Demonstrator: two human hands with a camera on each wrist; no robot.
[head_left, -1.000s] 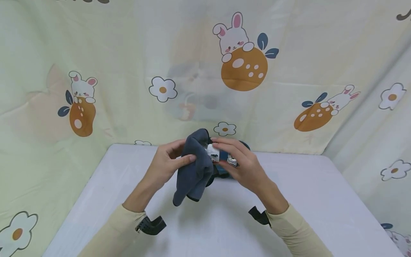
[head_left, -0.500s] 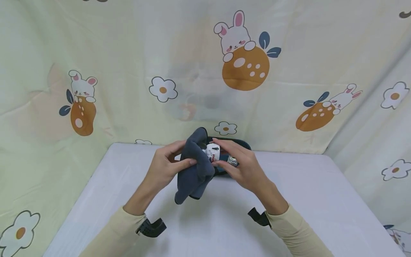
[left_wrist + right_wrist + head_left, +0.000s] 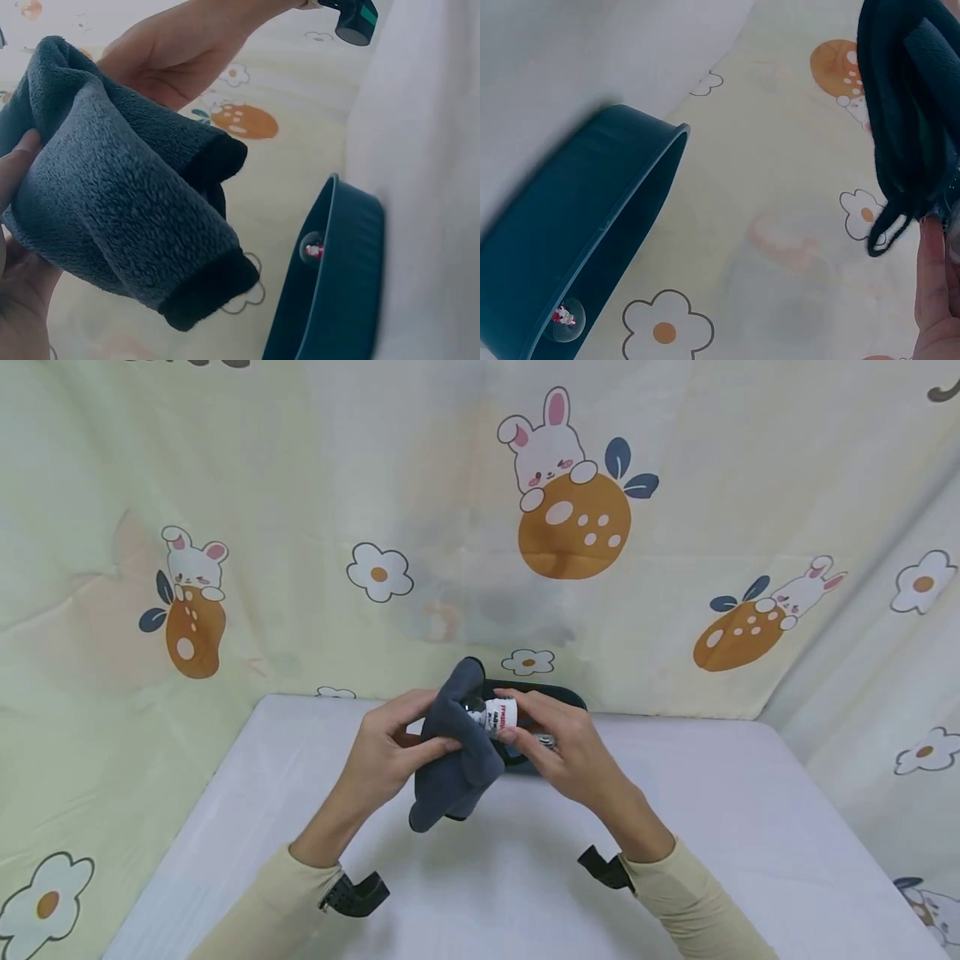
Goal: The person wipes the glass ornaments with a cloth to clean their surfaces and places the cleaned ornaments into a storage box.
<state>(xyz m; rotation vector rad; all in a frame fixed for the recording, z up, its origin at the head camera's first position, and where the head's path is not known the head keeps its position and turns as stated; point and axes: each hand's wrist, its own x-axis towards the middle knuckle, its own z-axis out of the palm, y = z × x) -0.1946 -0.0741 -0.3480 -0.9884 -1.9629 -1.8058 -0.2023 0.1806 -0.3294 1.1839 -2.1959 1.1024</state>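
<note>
My left hand (image 3: 382, 743) holds a grey-blue plush cloth (image 3: 453, 760), thumb on its near side, the cloth folded around a small snow globe. The globe's white base (image 3: 501, 716), printed with red and black marks, points to the right, and its clear dome leans into the cloth. My right hand (image 3: 558, 731) pinches that base between thumb and fingers. From the left wrist view, the cloth (image 3: 127, 187) shows dark trimmed edges and hides the globe. In the right wrist view the cloth's hanging loop (image 3: 889, 229) dangles beside a right finger (image 3: 932, 270).
Behind the hands, by the patterned curtain (image 3: 300, 568), stands a dark teal basin (image 3: 349, 277). Another snow globe (image 3: 566, 321) with a red and white figure lies inside it. Both stand on a white-covered table (image 3: 480, 893).
The globe's base has turned between my right fingers, so red lettering now faces up where a black tree print showed. The cloth has shifted slightly; both hands stay nearly in place.
</note>
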